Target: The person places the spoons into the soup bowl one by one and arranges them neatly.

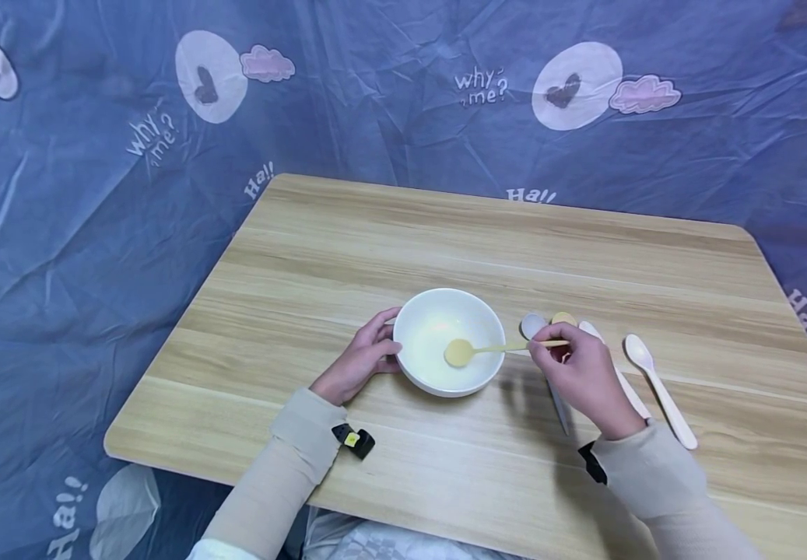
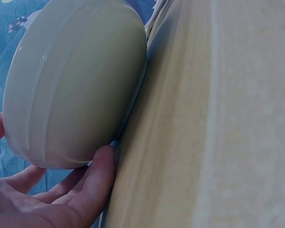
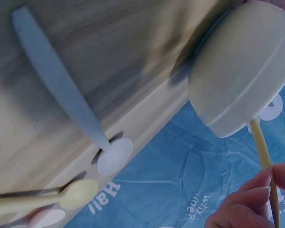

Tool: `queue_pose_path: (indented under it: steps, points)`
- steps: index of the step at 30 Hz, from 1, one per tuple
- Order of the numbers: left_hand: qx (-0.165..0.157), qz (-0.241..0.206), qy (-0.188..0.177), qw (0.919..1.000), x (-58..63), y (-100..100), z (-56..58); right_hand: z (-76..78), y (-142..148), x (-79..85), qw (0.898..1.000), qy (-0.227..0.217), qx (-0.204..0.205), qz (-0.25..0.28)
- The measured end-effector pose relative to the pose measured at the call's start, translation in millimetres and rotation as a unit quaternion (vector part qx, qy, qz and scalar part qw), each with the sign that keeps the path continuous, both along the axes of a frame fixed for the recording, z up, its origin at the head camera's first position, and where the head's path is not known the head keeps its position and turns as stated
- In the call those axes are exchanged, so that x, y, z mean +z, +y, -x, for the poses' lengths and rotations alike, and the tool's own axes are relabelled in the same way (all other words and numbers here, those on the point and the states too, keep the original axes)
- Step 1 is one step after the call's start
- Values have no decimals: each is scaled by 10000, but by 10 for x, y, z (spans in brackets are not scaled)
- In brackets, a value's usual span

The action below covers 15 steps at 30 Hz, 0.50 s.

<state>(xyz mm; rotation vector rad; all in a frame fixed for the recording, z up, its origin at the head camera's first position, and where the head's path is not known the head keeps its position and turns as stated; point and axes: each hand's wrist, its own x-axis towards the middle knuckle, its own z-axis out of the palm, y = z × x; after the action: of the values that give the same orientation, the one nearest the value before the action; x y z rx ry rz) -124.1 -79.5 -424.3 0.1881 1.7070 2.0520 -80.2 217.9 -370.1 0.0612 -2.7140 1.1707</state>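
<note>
A white bowl [image 1: 417, 311] stands upright on the table. My left hand [image 1: 368, 350] holds it from the left, thumb at the rim and fingers curled along its outer wall. In the left wrist view, fingertips [image 2: 102, 159] reach low on the bowl's side near the tabletop. With thumb and fingers, my right hand [image 1: 581, 373] pinches the handle of a pale yellow spoon [image 1: 459, 353]. The spoon's round head is over the inside of the bowl, its handle crossing the right rim. The right wrist view shows the handle [image 3: 261, 145] between thumb and fingers; the bowl hides the head.
Beside and partly under my right hand lie a grey spoon [image 1: 533, 325], another yellow spoon [image 1: 563, 318] and a white spoon [image 1: 633, 393]. Farther right is a cream-white spoon [image 1: 662, 393]. The wooden table [image 1: 375, 225] meets a blue printed cloth [image 1: 375, 93] behind.
</note>
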Motion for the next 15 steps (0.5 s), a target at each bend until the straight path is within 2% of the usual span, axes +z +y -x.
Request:
queue_pose_path:
  steps: [6, 15]
  points:
    - [6, 22, 18, 10000, 1, -6, -1, 25, -25, -28, 9998, -153, 98, -16]
    - [-2, 12, 5, 10000, -14, -8, 16, 67, -60, -25, 9975, -636, 247, -180]
